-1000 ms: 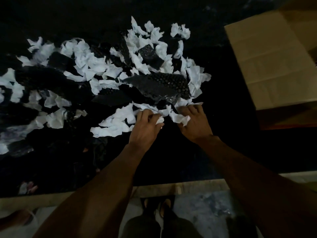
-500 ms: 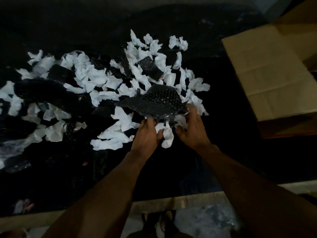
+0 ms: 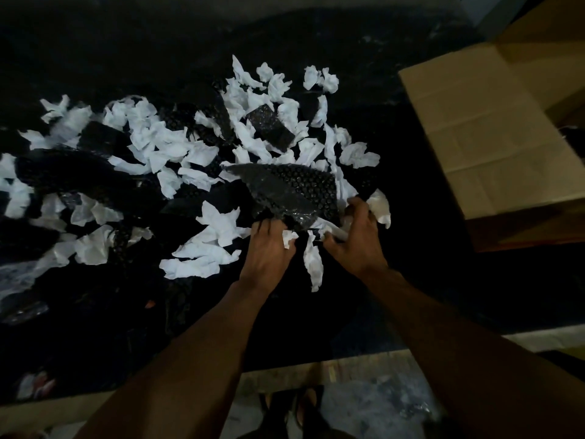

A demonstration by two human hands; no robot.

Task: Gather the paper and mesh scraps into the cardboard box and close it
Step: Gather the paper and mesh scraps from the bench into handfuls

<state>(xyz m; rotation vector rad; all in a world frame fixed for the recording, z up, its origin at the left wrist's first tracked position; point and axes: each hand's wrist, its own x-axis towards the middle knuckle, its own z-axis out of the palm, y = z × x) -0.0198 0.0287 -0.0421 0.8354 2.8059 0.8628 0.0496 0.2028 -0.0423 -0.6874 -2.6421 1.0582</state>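
Several crumpled white paper scraps (image 3: 177,153) and black mesh pieces (image 3: 269,129) lie spread over a dark table (image 3: 411,264). My left hand (image 3: 269,251) and my right hand (image 3: 357,242) sit side by side at the near edge of the pile. Together they clutch a bunch: a large black bubble-textured mesh scrap (image 3: 297,188) and white paper bits, with one paper strip (image 3: 313,264) hanging between them. The cardboard box (image 3: 484,128) stands at the right, its flap spread towards me; its inside is hidden.
The table's wooden front edge (image 3: 348,369) runs below my forearms, with floor and my feet (image 3: 291,410) beyond it. More scraps reach to the far left edge of view. A small pinkish object (image 3: 34,383) lies at the lower left.
My hands have drawn closer to each other and closed on the large mesh scrap and paper bits, lifting them slightly off the pile. The view has shifted a little.
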